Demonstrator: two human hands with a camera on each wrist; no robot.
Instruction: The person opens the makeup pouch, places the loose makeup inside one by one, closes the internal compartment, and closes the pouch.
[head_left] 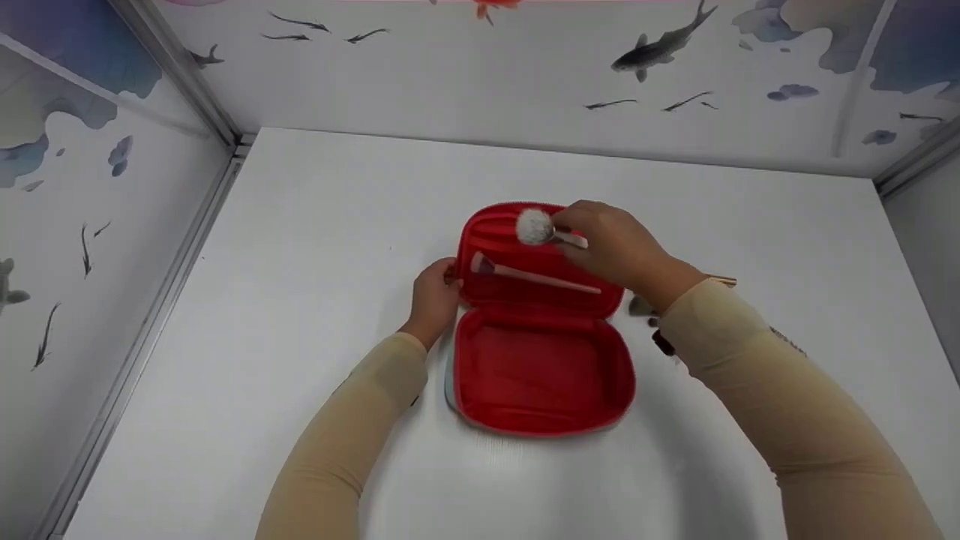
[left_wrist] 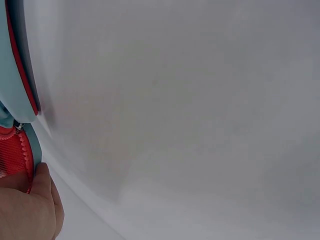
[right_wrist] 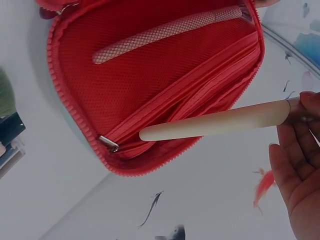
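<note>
A red-lined zip case (head_left: 544, 371) with a light-blue outer shell lies unfolded on the white table. My left hand (head_left: 435, 300) pinches the left edge of its raised half; in the left wrist view, the thumb lies on the red mesh side. Above that half, my right hand (head_left: 619, 244) holds a makeup brush (head_left: 534, 227) by its ferrule end. Its fluffy white head points left in the head view, and the pale handle (right_wrist: 215, 122) reaches over the case's zipped edge in the right wrist view. Behind the mesh pocket sits a slimmer pink brush (head_left: 544, 280).
Right of the case, partly hidden by my right sleeve, lie several small items, among them a black piece (head_left: 663, 343) and a gold-coloured end (head_left: 721, 280). Panels printed with fish (head_left: 656, 51) stand behind and left of the table.
</note>
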